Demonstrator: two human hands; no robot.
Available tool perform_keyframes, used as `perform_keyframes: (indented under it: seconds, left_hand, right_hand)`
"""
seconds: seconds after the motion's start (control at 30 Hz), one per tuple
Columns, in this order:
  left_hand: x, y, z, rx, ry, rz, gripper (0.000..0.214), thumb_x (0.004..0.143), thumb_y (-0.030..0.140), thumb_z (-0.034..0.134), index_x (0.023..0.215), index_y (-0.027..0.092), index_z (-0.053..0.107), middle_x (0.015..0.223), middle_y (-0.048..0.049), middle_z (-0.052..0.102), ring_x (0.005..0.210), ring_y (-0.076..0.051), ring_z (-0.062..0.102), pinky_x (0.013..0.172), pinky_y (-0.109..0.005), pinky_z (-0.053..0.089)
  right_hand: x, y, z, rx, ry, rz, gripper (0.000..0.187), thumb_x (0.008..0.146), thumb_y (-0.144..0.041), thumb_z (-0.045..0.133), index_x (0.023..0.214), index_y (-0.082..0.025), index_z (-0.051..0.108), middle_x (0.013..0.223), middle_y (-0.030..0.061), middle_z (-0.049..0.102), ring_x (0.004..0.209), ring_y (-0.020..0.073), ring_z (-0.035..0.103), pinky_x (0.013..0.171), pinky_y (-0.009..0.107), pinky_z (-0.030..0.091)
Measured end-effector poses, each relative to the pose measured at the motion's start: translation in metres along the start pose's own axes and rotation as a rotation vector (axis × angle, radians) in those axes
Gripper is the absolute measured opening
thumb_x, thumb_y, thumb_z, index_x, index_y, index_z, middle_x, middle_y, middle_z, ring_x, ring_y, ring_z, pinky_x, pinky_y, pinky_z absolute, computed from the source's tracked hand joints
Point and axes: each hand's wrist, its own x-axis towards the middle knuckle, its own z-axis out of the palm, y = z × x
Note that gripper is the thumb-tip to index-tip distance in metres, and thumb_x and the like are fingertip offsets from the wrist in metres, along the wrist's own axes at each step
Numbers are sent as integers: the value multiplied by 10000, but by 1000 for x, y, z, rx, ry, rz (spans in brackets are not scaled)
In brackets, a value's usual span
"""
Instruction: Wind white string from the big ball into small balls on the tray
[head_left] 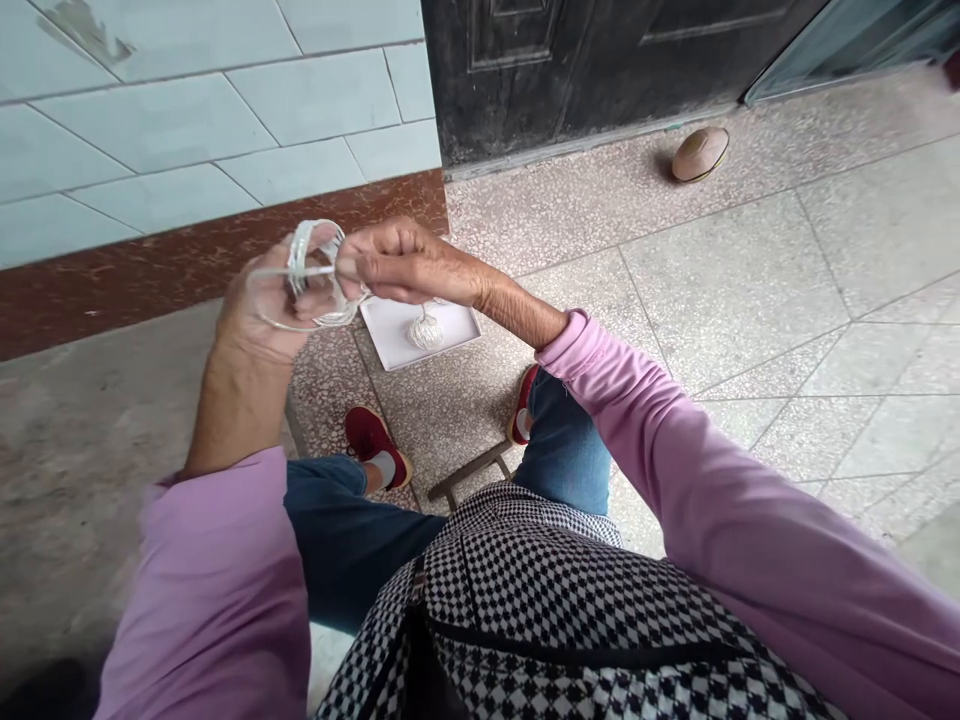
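- Head view: the step in hand looks like winding white cord point(298, 255) into loops at the left hand point(262, 300).
- The fingers of the right hand point(409, 262) pinch a strand beside the loops; how tightly the left fingers are curled I cannot tell — loops and blur hide them.
- The next move seems to call for light, even tension, so the turns stay together.
- The cord looks thin, pale and slightly glossy, its loops uneven — some bunched, one hanging wide.
- Lower, a ball of cord point(425, 331) rests on a shallow white tray point(384, 348) on the floor point(660, 290).
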Motion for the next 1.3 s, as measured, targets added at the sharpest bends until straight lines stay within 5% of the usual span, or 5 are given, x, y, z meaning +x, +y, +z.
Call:
perform_keyframes:
  seconds: [0.23,0.43,0.57,0.87,1.3]
  left_hand:
    - [-11,-19,11,165,0,94,364,1265,310,633,1148,111,915,512,27,538,406,-98,270,418,-253,206]
    - [-23,-16,18,184,-65,75,432,1329,315,601,1138,128,940,472,63,411,423,-128,363,474,-213,397]
    - [-31,-9,24,112,-96,7,602,1377,275,369,1201,134,927,477,82,323,388,-130,253,421,-208,304]
    - [-38,4,27,-163,-7,55,915,1414,526,48,1363,188,897,508,128,248,347,-115,92,387,-243,185]
    - [-81,67,7,-842,115,542,535,1465,454,363,1955,434,577,546,187,416,311,-75,254,378,-136,165]
  right_hand:
    - [9,10,-40,-90,335,160,512,1479,-347,447,1012,-211,606,692,-131,371,649,89,331,584,129,342]
    - [2,-3,-52,-257,438,369,462,1389,-329,605,933,-258,616,569,-143,346,564,103,323,515,182,308]
    - [1,-6,-50,-290,439,377,537,1255,-538,776,807,-298,603,539,-132,352,588,100,416,551,225,338]
    - [2,16,-41,-400,248,319,620,1255,-648,555,738,-307,596,525,-101,387,751,118,592,740,267,467]
    - [-26,28,-12,-674,-96,302,392,1330,-104,562,968,-191,686,940,15,720,932,177,622,980,328,474]
